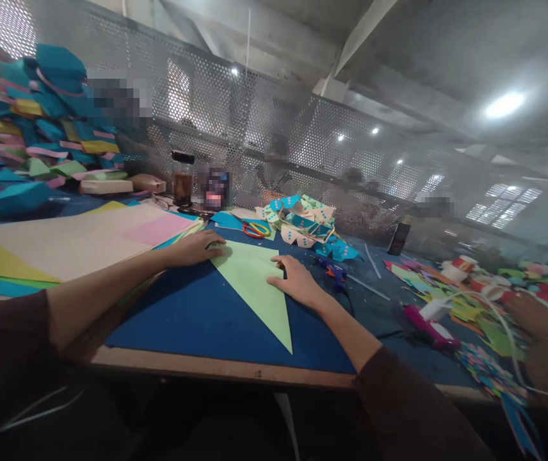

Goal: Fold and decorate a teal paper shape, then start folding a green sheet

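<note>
A folded, light green sheet of paper (257, 278) lies on the blue table top, shaped like a triangle with one point toward me. My left hand (197, 248) rests at its upper left corner, fingers stretched out and touching it. On the right edge of the sheet is my right hand (298, 280), its thumb and fingers apart over the paper. Neither hand lifts the sheet. Beside my left forearm lies a stack of large coloured sheets (86, 240), a pale one on top.
Behind the green sheet lie scissors (255, 229) and a heap of dotted paper pieces (303, 221). A blue glue gun (334, 274) and a pink one (430, 328) lie to the right. A jar (182, 182) stands behind. Another person's hand (533, 314) is at far right.
</note>
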The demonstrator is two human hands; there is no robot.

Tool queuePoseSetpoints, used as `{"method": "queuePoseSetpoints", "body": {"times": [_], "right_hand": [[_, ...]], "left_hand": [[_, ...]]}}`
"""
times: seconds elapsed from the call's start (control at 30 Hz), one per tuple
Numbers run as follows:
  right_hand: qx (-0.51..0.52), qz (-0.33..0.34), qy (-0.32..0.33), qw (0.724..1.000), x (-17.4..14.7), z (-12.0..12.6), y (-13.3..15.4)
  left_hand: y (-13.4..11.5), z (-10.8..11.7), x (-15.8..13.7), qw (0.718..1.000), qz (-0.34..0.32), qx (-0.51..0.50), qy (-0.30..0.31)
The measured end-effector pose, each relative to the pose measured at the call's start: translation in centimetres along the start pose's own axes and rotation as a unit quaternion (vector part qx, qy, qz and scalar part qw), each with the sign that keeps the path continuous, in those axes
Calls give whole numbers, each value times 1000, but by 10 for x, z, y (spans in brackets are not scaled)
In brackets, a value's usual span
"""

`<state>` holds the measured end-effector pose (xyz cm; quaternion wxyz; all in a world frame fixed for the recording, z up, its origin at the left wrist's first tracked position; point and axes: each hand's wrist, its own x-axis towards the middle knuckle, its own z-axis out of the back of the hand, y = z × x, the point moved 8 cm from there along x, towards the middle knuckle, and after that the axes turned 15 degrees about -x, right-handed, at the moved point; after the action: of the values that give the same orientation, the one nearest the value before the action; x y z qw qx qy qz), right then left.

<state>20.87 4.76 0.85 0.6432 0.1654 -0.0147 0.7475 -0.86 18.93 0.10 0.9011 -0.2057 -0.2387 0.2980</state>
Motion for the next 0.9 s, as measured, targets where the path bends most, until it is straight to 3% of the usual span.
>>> {"method": "queuePoseSetpoints", "body": {"times": [0.33, 0.67, 0.9], "right_hand": [[132, -20, -34, 990, 1, 8, -9], [169, 89, -19, 981, -16, 16, 26], [105, 168, -81, 977, -30, 23, 53]], "left_hand": [[-8, 16, 0, 998, 29, -32, -49], [6, 27, -2, 990, 91, -47, -92], [9, 20, -3, 992, 92, -45, -75]]}}
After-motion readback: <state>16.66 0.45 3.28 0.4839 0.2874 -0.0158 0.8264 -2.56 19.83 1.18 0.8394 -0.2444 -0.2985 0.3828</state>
